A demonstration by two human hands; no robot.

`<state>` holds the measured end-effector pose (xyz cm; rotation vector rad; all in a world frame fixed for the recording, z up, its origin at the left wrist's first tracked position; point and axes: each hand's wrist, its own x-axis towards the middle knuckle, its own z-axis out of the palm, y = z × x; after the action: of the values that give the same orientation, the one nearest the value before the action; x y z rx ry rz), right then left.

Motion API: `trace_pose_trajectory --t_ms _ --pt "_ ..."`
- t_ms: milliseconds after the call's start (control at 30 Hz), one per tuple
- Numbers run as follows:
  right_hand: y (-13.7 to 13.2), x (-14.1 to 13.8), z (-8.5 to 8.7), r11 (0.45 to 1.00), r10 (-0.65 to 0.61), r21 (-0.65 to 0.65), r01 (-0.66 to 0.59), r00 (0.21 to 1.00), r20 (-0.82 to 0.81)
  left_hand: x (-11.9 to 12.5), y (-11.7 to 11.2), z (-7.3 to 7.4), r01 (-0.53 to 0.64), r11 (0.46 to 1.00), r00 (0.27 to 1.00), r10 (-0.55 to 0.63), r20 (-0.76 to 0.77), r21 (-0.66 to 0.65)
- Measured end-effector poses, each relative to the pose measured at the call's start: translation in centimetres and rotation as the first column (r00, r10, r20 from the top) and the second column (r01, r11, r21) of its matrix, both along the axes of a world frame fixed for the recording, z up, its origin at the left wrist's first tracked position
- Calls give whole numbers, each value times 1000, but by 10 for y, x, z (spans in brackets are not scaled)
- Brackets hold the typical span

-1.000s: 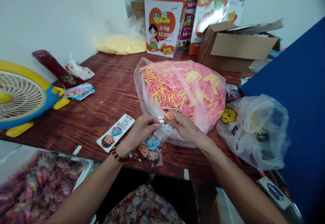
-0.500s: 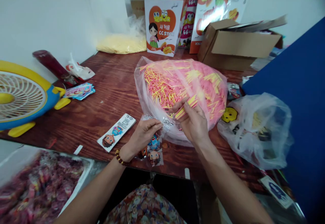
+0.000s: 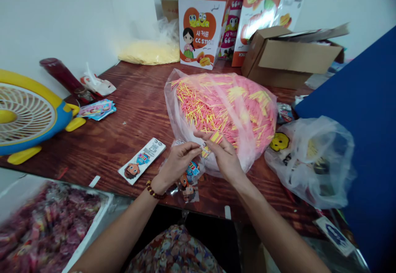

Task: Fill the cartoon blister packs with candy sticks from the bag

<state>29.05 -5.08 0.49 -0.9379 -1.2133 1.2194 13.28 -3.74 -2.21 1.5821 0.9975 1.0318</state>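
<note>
My left hand (image 3: 176, 161), a beaded bracelet at its wrist, pinches the upper edge of a clear printed plastic packet (image 3: 192, 169). More such packets (image 3: 188, 192) lie just below it on the table. In my right hand (image 3: 227, 159) is a small bundle of yellow and pink sticks (image 3: 216, 136), gripped between thumb and fingers. The bundle's lower end is at the packet's mouth; how far it reaches inside I cannot tell. Right behind both hands sits a large open clear bag (image 3: 173, 103) full of loose pink and yellow sticks (image 3: 201, 110).
Left of my hands lies a stack of printed wrappers (image 3: 142, 161). A yellow-blue fan (image 3: 52, 112) stands at the left, above a white-edged bin (image 3: 107, 202) of wrapped pieces. A knotted plastic bag (image 3: 312, 165) is at the right. Cartons (image 3: 198, 29) and an open box (image 3: 297, 60) stand behind.
My right hand has brought the stick bundle down and left to the packet. The packet's upper part has lifted with my left hand, which has shifted slightly right.
</note>
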Motion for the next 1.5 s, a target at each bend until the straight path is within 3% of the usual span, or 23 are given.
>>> trace_pose_trajectory --t_ms 300,600,733,867,1000,1067,1200,1267,1400,1500 --pt "6 18 16 999 41 0 -42 960 276 11 4 7 -9 997 988 22 155 -81" --pt "11 23 15 999 5 -46 -1 997 82 15 5 6 -27 989 958 67 280 -145" --pt "11 19 17 999 40 -6 -40 993 107 14 4 4 -28 989 947 72 312 -145" --pt "9 19 18 1000 -2 -16 3 998 69 14 5 2 -11 988 943 62 325 -156" --pt "9 21 22 1000 8 -4 -8 984 177 15 5 1 -12 988 946 60 317 -153" --pt "11 23 27 999 -36 24 33 992 120 14 4 1 -17 989 947 63 316 -148" --pt "12 33 39 985 -127 95 144 978 -167 5 4 0 -57 988 943 101 318 -146" --pt "8 39 38 977 -174 83 194 963 -204 0 5 -1 -96 983 928 145 343 -154" --pt "-2 39 18 993 -117 -17 118 991 58 -4 11 -5 -127 982 899 173 403 -138" --pt "-5 28 4 997 -72 17 71 952 296 -1 13 -5 -93 990 892 132 433 -110"
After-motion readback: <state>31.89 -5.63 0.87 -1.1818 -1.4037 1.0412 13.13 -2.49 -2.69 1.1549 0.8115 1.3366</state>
